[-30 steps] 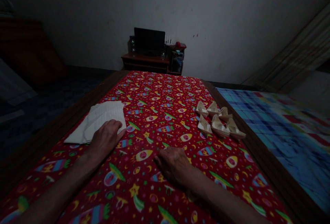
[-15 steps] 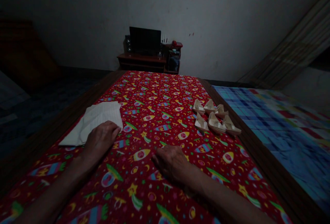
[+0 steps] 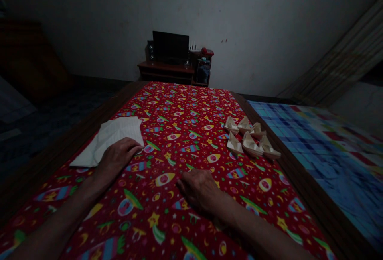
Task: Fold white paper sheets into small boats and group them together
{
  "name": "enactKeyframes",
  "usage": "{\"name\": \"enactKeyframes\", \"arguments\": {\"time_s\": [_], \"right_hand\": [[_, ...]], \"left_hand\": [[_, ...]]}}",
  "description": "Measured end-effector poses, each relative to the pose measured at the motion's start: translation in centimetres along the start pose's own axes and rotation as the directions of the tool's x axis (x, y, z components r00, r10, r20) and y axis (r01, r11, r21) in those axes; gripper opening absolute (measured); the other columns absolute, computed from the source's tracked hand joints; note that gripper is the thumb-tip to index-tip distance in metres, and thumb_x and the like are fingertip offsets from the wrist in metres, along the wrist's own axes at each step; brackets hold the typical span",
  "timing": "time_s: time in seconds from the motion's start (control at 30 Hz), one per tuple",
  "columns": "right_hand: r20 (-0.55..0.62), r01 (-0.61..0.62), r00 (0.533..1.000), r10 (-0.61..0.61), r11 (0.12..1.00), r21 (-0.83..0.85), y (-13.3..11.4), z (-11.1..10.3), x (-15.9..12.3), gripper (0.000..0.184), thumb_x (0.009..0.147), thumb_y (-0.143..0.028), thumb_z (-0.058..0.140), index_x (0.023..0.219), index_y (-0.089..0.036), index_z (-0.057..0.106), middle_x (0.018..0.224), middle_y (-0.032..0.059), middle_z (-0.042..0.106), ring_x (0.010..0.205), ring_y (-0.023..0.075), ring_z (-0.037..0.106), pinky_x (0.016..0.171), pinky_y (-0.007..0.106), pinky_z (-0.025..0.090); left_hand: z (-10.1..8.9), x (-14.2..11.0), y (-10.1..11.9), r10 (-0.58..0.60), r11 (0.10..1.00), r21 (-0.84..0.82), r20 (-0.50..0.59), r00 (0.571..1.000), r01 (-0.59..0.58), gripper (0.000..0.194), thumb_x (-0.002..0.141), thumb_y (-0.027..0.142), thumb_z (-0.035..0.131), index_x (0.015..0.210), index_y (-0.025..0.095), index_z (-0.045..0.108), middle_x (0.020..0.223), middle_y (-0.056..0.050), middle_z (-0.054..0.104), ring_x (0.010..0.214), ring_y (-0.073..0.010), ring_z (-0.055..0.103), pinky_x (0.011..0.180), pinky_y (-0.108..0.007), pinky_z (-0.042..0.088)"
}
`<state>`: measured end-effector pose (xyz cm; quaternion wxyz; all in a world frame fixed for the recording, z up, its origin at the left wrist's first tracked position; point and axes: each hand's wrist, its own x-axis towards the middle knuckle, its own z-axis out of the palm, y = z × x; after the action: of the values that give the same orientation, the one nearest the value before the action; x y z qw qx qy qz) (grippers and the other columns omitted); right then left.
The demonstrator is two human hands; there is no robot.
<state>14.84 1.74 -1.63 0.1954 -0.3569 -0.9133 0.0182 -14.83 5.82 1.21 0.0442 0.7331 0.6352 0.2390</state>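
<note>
A stack of white paper sheets (image 3: 121,126) lies on the left of the red patterned cloth (image 3: 167,132). My left hand (image 3: 121,154) rests over its near right corner, thumb and fingers closed together on the edge of the paper. How many sheets are between the fingertips is hidden. Lower in the middle, my right hand (image 3: 200,188) lies on the cloth with its fingers curled in, and nothing shows in it. Several folded paper boats (image 3: 251,144) stand in two rows on the right side of the cloth, apart from both hands.
The cloth covers a long table with dark wooden edges (image 3: 269,132). Beyond its far end stand a monitor (image 3: 170,46) on a brown desk (image 3: 164,67) and a red telephone (image 3: 207,52). A bed with a blue plaid cover (image 3: 287,132) is on the right.
My left hand has shifted slightly right at the paper's corner, its thumb and fingers reaching a bit further over the edge. My right hand stays put. The view has tilted slightly.
</note>
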Motion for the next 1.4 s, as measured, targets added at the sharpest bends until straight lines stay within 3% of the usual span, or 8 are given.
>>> {"name": "enactKeyframes", "arguments": {"time_s": [0.37,0.7,1.0,1.4], "right_hand": [[-0.008,-0.008,1.000,0.008,1.000,0.004,-0.1,0.1,0.0,0.022,0.091,-0.031,0.041,0.076,-0.019,0.052,0.062,-0.0009,0.055,0.054,0.0100,0.044,0.053,0.027,0.020],[-0.019,-0.002,1.000,0.001,1.000,-0.018,-0.1,-0.1,0.2,0.025,0.091,-0.030,0.041,0.073,-0.019,0.053,0.060,-0.0008,0.055,0.050,0.0093,0.043,0.052,0.027,0.019],[-0.013,-0.008,1.000,0.008,1.000,-0.019,-0.2,-0.2,0.1,0.024,0.091,-0.030,0.041,0.074,-0.019,0.053,0.060,-0.0010,0.055,0.051,0.0093,0.043,0.052,0.027,0.019],[-0.008,-0.006,1.000,0.006,1.000,-0.005,-0.1,0.0,0.1,0.023,0.091,-0.031,0.042,0.075,-0.019,0.053,0.061,-0.0009,0.056,0.052,0.0094,0.044,0.052,0.027,0.019]], "left_hand": [[0.7,0.5,-0.8,-0.076,0.997,-0.007,-0.071,0.995,0.076,0.043,0.083,0.042,0.037,0.088,0.014,0.069,0.093,-0.011,0.069,0.086,-0.0241,0.063,0.078,-0.031,0.044],[0.5,0.8,-0.8,-0.145,0.983,-0.119,-0.025,0.989,0.141,0.037,0.075,0.050,0.049,0.083,0.021,0.071,0.089,-0.005,0.071,0.083,-0.0223,0.064,0.075,-0.028,0.046],[0.9,0.8,-0.5,-0.143,0.990,-0.018,-0.022,0.990,0.142,0.030,0.074,0.046,0.050,0.074,0.021,0.066,0.083,-0.004,0.068,0.075,-0.0206,0.062,0.067,-0.027,0.044],[0.4,1.1,-1.1,-0.244,0.956,-0.177,-0.027,0.970,0.235,0.032,0.072,0.047,0.047,0.069,0.019,0.062,0.069,-0.002,0.066,0.065,-0.0182,0.059,0.061,-0.025,0.044]]}}
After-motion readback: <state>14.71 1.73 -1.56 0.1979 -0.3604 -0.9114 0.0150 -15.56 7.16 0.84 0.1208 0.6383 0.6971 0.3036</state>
